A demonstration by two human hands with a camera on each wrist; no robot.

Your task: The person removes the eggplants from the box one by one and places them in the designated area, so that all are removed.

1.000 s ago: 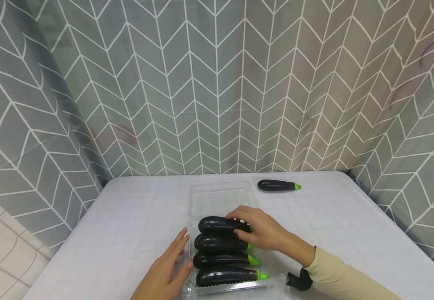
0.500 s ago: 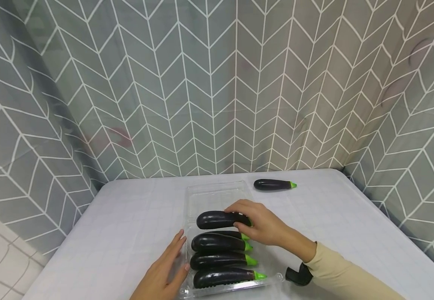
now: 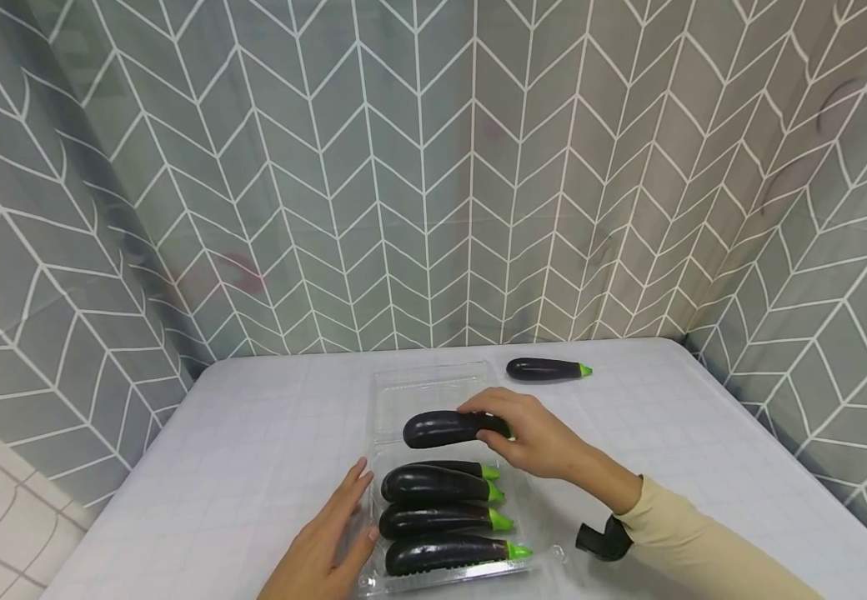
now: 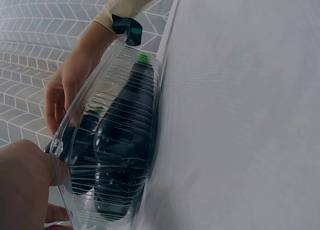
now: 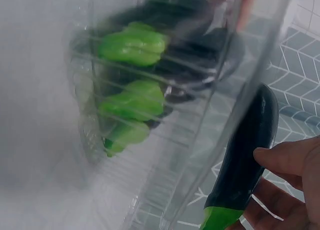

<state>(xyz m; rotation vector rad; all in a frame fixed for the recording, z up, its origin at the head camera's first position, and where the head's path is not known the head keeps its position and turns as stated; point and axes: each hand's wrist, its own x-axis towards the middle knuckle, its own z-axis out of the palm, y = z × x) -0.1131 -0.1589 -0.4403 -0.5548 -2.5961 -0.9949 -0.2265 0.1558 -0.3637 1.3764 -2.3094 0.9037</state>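
My right hand (image 3: 538,437) pinches a dark eggplant (image 3: 441,429) by its green-stemmed end, thumb on one side and fingers on the other. This eggplant is held above the hinge area of a clear plastic clamshell box (image 3: 452,577), apart from those below. Several more eggplants lie crosswise in the box, among them a front eggplant (image 3: 444,553), their green stems to the right. My left hand (image 3: 324,537) lies along the box's left side with fingers fairly straight, touching its edge. In the right wrist view, the held eggplant (image 5: 247,150) appears beside the clear wall.
A single eggplant (image 3: 546,369) lies at the back of the white-covered table (image 3: 276,417), right of the box's open lid (image 3: 433,396). A black camera mount (image 3: 604,540) sits at my right wrist. A patterned grey curtain (image 3: 433,167) stands behind the table.
My right hand has lifted the rearmost eggplant out of the box, moving it up, back and slightly right. Another eggplant beneath it is now uncovered. The left hand has barely moved.
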